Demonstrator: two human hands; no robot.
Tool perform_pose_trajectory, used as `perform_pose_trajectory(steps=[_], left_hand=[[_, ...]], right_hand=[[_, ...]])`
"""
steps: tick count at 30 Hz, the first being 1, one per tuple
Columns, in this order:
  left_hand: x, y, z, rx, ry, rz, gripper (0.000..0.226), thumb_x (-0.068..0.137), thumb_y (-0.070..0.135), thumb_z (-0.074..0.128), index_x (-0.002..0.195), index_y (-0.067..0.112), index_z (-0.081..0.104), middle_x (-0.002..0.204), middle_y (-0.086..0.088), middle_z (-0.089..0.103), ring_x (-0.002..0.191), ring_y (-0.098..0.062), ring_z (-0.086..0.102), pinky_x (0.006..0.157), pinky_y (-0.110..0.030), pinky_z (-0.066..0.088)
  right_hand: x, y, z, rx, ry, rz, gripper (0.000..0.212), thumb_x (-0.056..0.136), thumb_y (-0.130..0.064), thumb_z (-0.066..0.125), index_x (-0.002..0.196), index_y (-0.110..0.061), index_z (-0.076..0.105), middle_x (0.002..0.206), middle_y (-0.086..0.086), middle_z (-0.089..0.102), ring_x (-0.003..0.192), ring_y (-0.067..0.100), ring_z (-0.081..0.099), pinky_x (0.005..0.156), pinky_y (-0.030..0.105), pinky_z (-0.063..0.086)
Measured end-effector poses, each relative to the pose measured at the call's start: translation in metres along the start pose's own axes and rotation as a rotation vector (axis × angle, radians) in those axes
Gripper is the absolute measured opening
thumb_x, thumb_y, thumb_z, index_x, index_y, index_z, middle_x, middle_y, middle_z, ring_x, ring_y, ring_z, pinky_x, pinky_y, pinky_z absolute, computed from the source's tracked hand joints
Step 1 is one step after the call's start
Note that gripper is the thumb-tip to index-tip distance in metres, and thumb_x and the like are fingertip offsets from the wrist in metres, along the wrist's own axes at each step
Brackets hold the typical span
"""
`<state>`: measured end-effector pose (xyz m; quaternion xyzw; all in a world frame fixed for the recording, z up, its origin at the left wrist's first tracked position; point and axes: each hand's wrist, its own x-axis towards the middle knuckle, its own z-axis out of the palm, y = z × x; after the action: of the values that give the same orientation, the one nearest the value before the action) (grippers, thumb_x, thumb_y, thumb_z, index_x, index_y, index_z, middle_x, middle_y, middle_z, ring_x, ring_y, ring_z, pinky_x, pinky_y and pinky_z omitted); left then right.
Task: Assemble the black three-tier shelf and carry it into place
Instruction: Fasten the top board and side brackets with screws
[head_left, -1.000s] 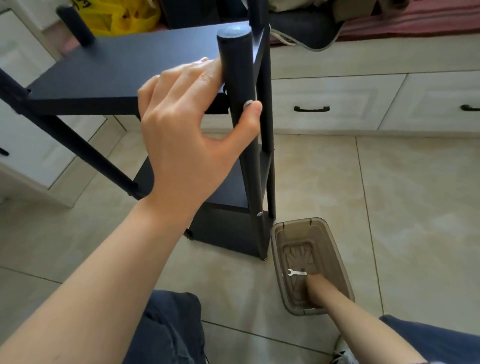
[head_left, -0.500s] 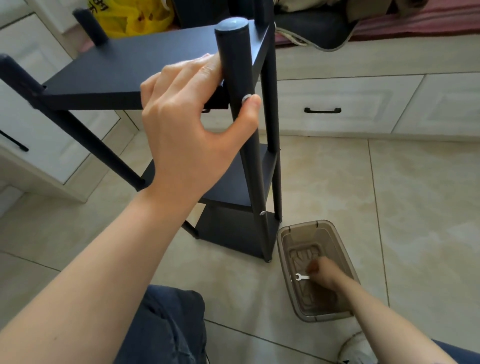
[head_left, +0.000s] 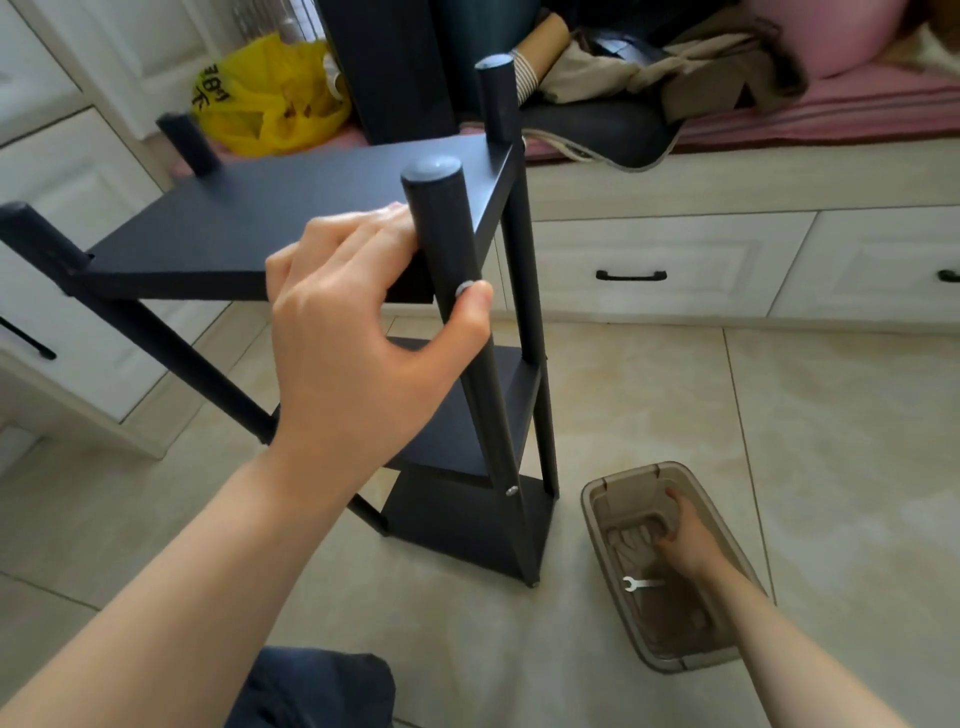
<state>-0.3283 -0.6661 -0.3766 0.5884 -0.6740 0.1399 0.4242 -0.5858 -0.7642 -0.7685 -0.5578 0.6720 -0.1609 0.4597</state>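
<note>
While the black shelf (head_left: 291, 228) stands before me, my left hand (head_left: 358, 353) clasps its near post (head_left: 441, 223) — thumb on a bolt (head_left: 464, 289), right hand (head_left: 685, 540) in the brown bin (head_left: 691, 660) beside it, grip unclear.

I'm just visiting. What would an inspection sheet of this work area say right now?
Surface: beige tiled floor.
Job's things: black shelf stands upright, three boards on posts; small wrench lies in brown bin.
Clutter: yellow bag and clothes heap behind the shelf.
Hands: left hand grips front post, thumb at a bolt; right hand reaches into the bin, its grasp hidden.
Cables: nothing seen.
Surroundings: white drawers with black handles.
</note>
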Motion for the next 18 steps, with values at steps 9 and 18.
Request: perform_pose_trajectory(steps=[9, 18], left_hand=[[0.019, -0.003, -0.017, -0.105, -0.235, -0.100, 0.033, 0.082, 0.052, 0.063, 0.115, 0.048, 0.060, 0.120, 0.033, 0.056, 0.128, -0.003, 0.054, 0.109, -0.051, 0.042], [0.029, -0.005, -0.019, -0.246, -0.285, -0.231, 0.032, 0.079, 0.031, 0.084, 0.093, 0.054, 0.065, 0.110, 0.043, 0.057, 0.136, 0.010, 0.042, 0.122, -0.029, 0.002]], right_hand=[[0.007, -0.061, -0.022, -0.164, 0.061, -0.140, 0.017, 0.090, -0.010, 0.069, 0.105, -0.003, 0.075, 0.104, 0.013, 0.074, 0.103, 0.028, 0.067, 0.084, 0.029, 0.047], [-0.051, -0.212, -0.100, -0.149, -0.011, -0.536, 0.012, 0.084, -0.014, 0.078, 0.081, -0.018, 0.067, 0.070, -0.002, 0.071, 0.066, 0.008, 0.067, 0.064, 0.020, 0.053]])
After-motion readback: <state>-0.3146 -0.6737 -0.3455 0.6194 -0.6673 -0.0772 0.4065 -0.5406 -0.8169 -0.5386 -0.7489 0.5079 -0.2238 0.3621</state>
